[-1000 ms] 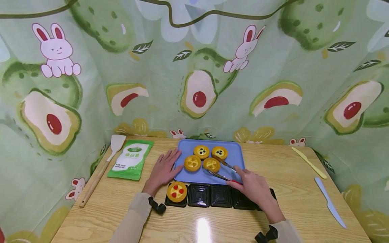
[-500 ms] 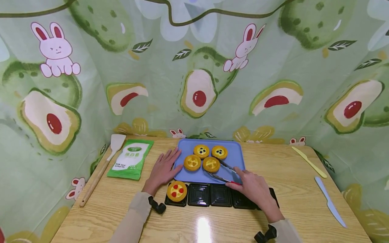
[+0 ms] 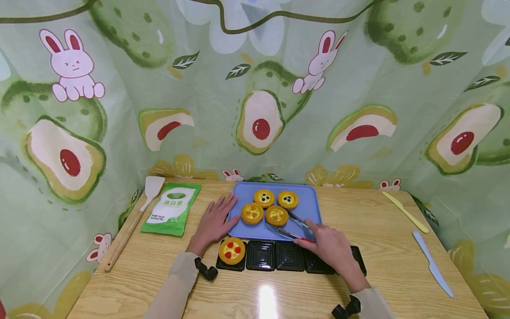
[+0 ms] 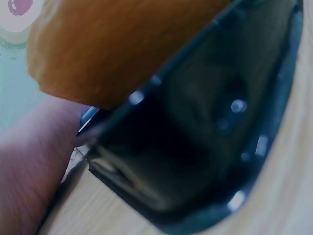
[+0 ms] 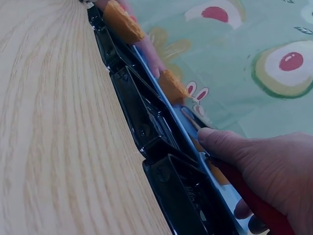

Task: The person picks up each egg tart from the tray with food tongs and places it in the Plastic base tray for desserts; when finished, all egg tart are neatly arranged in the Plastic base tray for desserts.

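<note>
My right hand (image 3: 330,246) grips metal tongs (image 3: 283,232) with red handles, their two arms spread apart. One arm reaches the right side of the front right egg tart (image 3: 276,215), the other its front edge. That tart sits on a blue tray (image 3: 308,195) beside another plain-topped tart (image 3: 252,214). Two tarts with dark berries (image 3: 264,199) lie behind them. My left hand (image 3: 215,219) rests flat, fingers spread, at the tray's left edge. A tart with red pieces (image 3: 232,251) sits in the leftmost compartment of the black container (image 3: 260,256), filling the left wrist view's top.
On the left lie a green and white packet (image 3: 171,210) and a white spatula (image 3: 137,217) with a wooden handle. A yellow knife (image 3: 405,213) and a blue knife (image 3: 432,266) lie at the right. A patterned curtain (image 3: 215,133) surrounds the table (image 3: 223,297).
The far arm of the tongs has come off the back of the front right tart, over to its right side. My right hand has shifted slightly left; my left hand stays put.
</note>
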